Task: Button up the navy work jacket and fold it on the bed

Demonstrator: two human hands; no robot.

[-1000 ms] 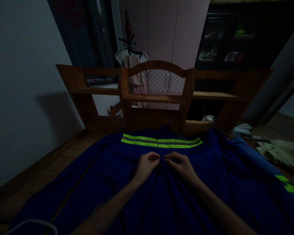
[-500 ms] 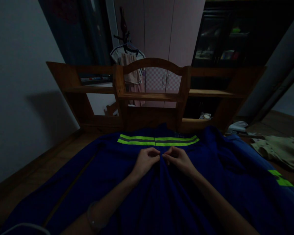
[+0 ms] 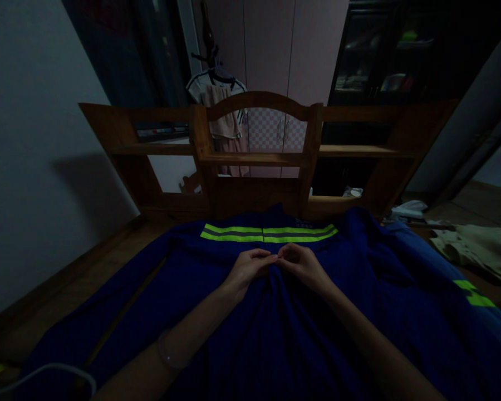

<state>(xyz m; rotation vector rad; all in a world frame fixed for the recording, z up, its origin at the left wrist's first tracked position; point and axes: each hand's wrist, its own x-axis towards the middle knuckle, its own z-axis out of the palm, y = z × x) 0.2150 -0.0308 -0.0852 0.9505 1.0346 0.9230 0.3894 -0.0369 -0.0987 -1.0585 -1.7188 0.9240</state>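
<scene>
A dark blue work jacket (image 3: 342,312) lies spread out, with a yellow-green and grey reflective stripe (image 3: 234,233) across its chest. At its middle front, just below the stripe, my left hand (image 3: 246,268) pinches the cloth between thumb and fingers. My right hand (image 3: 304,268) pinches the same front edge, its fingertips meeting those of the left. Folds of cloth run down from the fingers towards me. Whatever small part lies between the fingertips is hidden. A clear bracelet (image 3: 170,352) circles my left wrist.
Behind the jacket stands a wooden headboard (image 3: 254,160) with shelves. A pale wall (image 3: 29,167) rises on the left. A white cable (image 3: 62,366) curves at the lower left. On the right lie a beige cloth (image 3: 480,250) and a blue garment (image 3: 434,253) with a reflective patch.
The two hands have come together; their fingertips now touch where a small gap was. The cloth at the front is bunched up more. The view has shifted slightly.
</scene>
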